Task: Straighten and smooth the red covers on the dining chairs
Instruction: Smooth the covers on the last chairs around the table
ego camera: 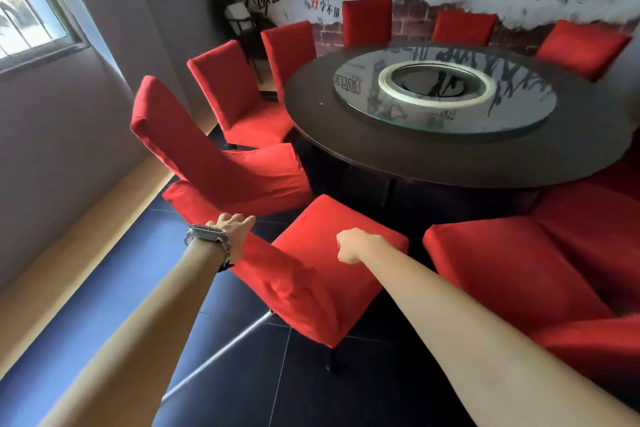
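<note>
The nearest chair (pixel 332 239) wears a red cover, its backrest (pixel 277 274) running toward me with a crease near its middle. My left hand (pixel 232 229), with a watch on the wrist, rests on the top of that backrest, fingers curled over the fabric. My right hand (pixel 353 245) is over the seat with its fingers curled under; whether it pinches the cover is hidden. Several more red-covered chairs (pixel 239 97) ring the table.
A round dark table (pixel 433 152) with a glass turntable (pixel 446 94) stands just beyond the chair. Another covered chair (pixel 512 267) is close on the right, one (pixel 214 156) on the left. Dark tiled floor (pixel 242 374) lies below; a window is at upper left.
</note>
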`<control>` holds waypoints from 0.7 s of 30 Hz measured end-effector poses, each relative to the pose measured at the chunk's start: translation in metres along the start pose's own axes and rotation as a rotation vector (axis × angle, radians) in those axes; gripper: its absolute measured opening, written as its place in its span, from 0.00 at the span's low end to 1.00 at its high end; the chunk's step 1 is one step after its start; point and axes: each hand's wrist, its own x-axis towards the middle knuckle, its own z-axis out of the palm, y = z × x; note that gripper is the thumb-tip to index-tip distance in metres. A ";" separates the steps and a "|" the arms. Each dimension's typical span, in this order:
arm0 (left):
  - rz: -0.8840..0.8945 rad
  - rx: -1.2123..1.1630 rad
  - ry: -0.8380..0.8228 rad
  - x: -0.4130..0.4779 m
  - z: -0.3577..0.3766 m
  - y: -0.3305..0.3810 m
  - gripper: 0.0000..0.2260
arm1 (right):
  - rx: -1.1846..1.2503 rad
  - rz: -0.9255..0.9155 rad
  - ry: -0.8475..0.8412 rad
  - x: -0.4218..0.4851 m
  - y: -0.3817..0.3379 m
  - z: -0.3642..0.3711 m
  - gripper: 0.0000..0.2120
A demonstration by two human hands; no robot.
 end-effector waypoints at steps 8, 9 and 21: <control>0.201 0.277 -0.154 0.048 0.003 -0.028 0.38 | 0.130 0.137 0.071 0.026 -0.040 -0.001 0.20; 0.230 0.322 -0.177 0.051 -0.001 -0.032 0.37 | 0.155 0.166 0.081 0.026 -0.046 0.000 0.20; 0.587 0.321 -0.182 0.105 -0.001 -0.084 0.36 | 0.062 -0.017 0.309 0.018 -0.137 0.047 0.40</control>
